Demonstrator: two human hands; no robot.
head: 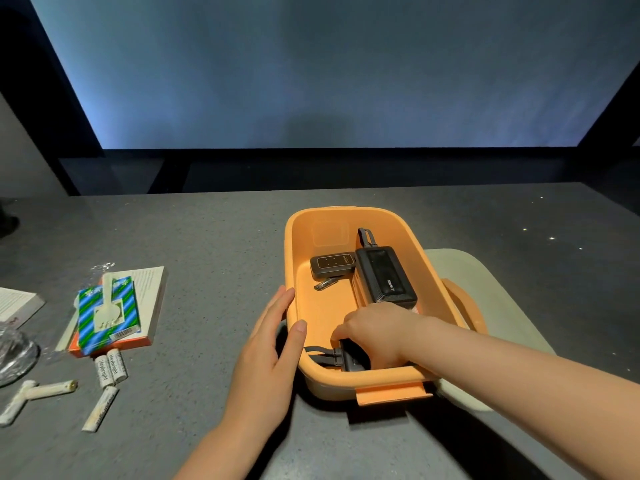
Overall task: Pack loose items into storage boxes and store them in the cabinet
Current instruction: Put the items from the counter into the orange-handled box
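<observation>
Grey speckled counter [214, 237], blank screen [311, 71] behind — left hand [270, 344] flat against orange box [429, 268]; right hand [374, 337] grips black charger [346, 360].

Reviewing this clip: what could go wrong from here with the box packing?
The right hand sets a black device into the orange box; its strap lies near the wall and might snag. The batteries lie loose on the table and could roll. The left hand only rests against the box.
</observation>
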